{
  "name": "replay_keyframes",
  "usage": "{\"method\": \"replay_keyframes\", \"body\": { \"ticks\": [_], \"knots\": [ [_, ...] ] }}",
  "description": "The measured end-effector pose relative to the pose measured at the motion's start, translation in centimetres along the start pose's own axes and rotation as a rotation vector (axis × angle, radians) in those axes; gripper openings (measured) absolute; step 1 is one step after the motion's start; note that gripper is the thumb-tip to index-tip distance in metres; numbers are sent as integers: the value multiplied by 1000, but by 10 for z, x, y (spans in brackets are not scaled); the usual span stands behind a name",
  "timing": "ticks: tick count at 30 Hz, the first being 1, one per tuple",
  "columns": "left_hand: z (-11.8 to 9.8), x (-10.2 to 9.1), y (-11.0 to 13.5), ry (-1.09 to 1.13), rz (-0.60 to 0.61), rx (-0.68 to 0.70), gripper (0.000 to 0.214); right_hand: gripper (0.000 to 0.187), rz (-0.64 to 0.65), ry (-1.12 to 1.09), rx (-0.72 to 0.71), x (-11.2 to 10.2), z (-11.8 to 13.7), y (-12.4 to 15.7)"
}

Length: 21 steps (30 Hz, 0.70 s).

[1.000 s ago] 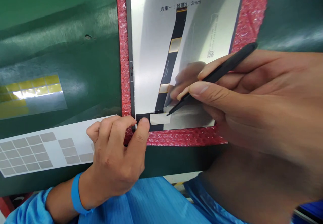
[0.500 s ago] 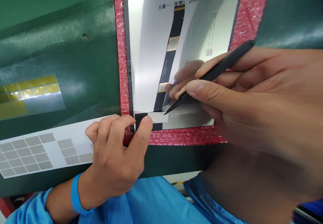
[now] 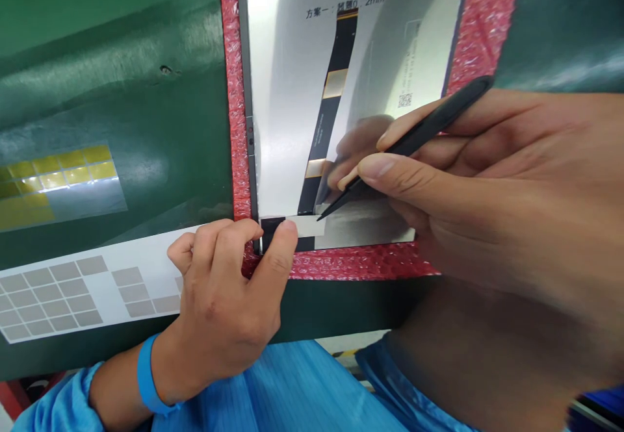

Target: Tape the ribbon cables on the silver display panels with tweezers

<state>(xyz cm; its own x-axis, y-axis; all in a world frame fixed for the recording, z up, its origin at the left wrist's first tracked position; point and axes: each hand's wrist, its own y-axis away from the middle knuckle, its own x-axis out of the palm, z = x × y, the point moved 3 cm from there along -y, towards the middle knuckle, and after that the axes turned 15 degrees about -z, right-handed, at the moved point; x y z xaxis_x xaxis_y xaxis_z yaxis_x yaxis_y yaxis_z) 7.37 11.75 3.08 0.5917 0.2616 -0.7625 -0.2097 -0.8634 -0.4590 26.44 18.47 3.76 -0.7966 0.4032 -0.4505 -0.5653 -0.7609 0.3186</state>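
A display panel [image 3: 285,107] lies with its silvery, mirror-like back facing up. Down its middle runs a black flex cable [image 3: 325,127] with gold-edged bare sections. At the panel's lower left, a pale strip of tape [image 3: 308,226] spans a black patch and the cable's lower end. My left hand [image 3: 234,295] is closed on that corner, thumb pressing the tape's left end and fingers curled by the panel's side edge. Black pointed tweezers [image 3: 424,130] are pinched in my right hand [image 3: 492,178]. Their tip rests at the right part of the tape.
Pink bubble wrap [image 3: 361,263] lies under the panel on a green mat [image 3: 160,3]. To the left are a white sheet of grey square stickers [image 3: 51,292] and a clear sheet of yellow stickers [image 3: 63,169]. The bench's front edge runs close to my blue clothing [image 3: 287,386].
My left hand has shifted very slightly to the right, its thumb still on the tape. The tweezers and my right hand stay practically where they were.
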Motion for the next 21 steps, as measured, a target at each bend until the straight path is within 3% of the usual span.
{"method": "replay_keyframes", "body": {
  "ticks": [9, 21],
  "knots": [
    [-2, 0, -1, -10, 18, 19, 36, 14, -30, -47, -38, 1, 2, 4],
    [-1, -1, -1, -67, 45, 48, 39, 19, -47, -108, -224, 2, -9, 1]
  ]
}}
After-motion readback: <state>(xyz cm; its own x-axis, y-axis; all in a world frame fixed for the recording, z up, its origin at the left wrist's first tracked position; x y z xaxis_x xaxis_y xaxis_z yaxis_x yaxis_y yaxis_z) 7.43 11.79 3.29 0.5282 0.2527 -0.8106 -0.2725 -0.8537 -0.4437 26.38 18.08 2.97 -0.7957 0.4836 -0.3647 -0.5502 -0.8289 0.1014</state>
